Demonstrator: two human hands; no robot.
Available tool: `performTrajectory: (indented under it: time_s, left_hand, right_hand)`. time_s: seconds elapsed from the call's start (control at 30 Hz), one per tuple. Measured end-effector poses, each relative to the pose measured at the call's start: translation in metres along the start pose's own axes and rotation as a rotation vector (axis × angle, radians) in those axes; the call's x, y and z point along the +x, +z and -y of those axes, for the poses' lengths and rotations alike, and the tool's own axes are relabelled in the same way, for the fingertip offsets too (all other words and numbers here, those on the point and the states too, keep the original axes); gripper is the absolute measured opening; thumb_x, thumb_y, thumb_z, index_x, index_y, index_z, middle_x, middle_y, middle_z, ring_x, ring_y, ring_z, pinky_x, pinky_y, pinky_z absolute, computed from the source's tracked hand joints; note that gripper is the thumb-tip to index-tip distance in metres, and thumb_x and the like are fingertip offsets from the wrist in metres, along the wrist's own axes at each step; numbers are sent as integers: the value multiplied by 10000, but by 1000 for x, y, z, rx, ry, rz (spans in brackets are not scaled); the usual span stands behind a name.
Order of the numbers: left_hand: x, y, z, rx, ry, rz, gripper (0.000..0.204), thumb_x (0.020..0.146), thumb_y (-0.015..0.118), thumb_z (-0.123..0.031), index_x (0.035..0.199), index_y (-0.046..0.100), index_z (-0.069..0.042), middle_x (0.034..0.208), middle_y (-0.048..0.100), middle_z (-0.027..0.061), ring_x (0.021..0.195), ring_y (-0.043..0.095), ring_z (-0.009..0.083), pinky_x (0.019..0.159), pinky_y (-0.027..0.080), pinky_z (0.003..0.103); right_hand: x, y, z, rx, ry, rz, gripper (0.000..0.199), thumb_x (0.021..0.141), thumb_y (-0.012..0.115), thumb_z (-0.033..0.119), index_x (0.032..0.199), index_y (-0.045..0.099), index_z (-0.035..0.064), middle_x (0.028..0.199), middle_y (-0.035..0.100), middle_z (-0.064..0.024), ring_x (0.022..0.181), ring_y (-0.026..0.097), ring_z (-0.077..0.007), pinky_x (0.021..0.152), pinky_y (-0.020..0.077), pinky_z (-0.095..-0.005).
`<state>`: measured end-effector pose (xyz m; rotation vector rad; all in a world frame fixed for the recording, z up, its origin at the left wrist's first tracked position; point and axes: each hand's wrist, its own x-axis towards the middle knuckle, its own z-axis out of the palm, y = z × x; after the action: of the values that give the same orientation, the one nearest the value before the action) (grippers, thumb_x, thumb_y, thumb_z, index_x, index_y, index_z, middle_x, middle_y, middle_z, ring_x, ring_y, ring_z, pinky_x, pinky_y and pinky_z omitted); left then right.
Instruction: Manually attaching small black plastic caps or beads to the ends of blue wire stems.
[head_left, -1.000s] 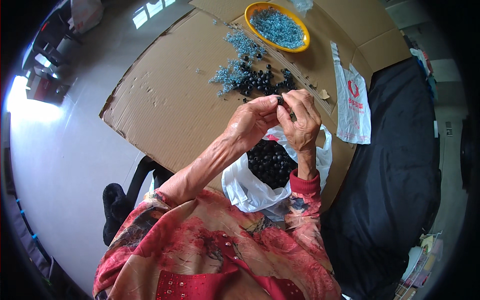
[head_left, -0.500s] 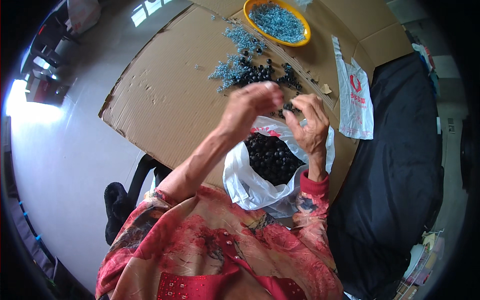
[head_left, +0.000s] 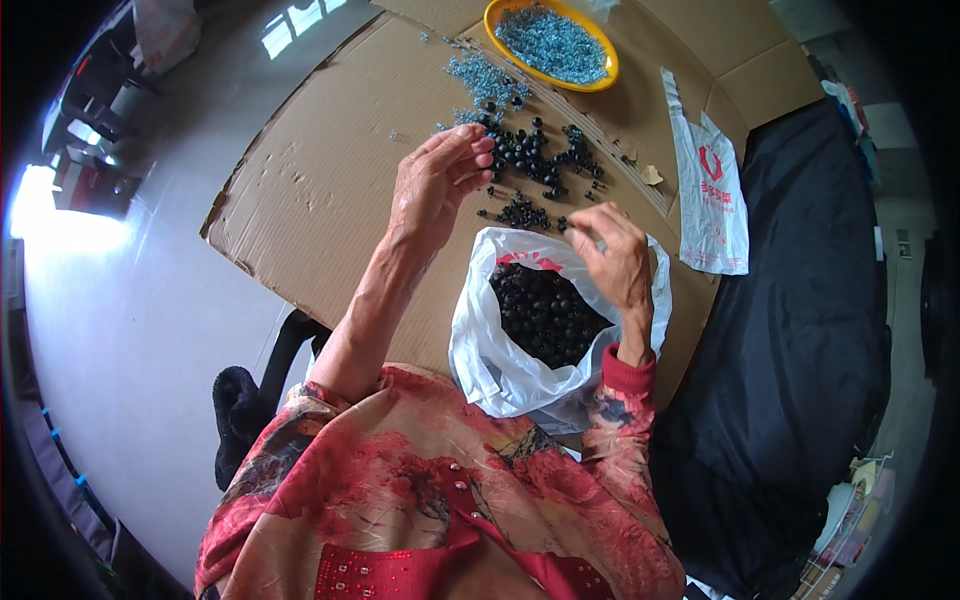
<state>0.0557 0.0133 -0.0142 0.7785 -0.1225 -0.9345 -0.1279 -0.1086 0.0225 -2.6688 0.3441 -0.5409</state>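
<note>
The black beads lie on the cardboard just right of the left hand – the nearer one, fingers curled. The right hand is beside the bag; whether either grip is closed, I cannot tell.

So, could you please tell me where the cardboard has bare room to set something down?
The widest bare patch is the cardboard left of the left hand. A smaller one lies between the yellow bowl and flat white bag. The middle is crowded with blue bits, black beads, the right hand and the open bag.
</note>
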Motion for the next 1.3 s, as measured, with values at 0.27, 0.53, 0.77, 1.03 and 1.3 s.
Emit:
performTrajectory:
  time_s: [0.27,0.53,0.77,1.03,1.3]
  left_hand:
    - [2,-5,1,-18,-28,-22,253,871,560,-204,1014,548,4,873,579,58,751,548,111,691,472,258]
    - [8,-11,10,-37,-72,-21,196,875,551,-185,972,565,-15,829,588,43,737,561,103,685,485,263]
    - [6,-2,19,-11,-132,-23,175,875,553,-179,956,579,-26,817,599,42,719,563,100,680,487,260]
    - [6,-2,29,23,-146,0,192,874,556,-180,977,574,-18,832,599,43,730,567,100,685,488,265]
    - [-5,16,33,13,-141,153,211,863,570,-173,1000,568,-12,883,604,61,787,584,139,777,483,326]
  right_hand:
    - [35,48,-48,110,169,-35,97,701,597,15,798,600,11,704,589,-118,627,583,-263,580,459,-329]
    - [56,84,-71,-88,165,-48,156,649,657,115,774,601,40,728,587,-118,677,581,-301,621,457,-389]
    - [56,95,-82,-287,109,-45,183,637,701,181,721,591,60,740,580,-94,737,567,-285,660,392,-414]
    - [53,61,-48,110,141,-142,168,655,689,89,799,612,50,756,588,-78,744,571,-248,691,432,-363]
    - [51,29,3,54,-130,-292,242,637,672,20,861,585,49,848,583,-65,837,548,-243,768,425,-356]
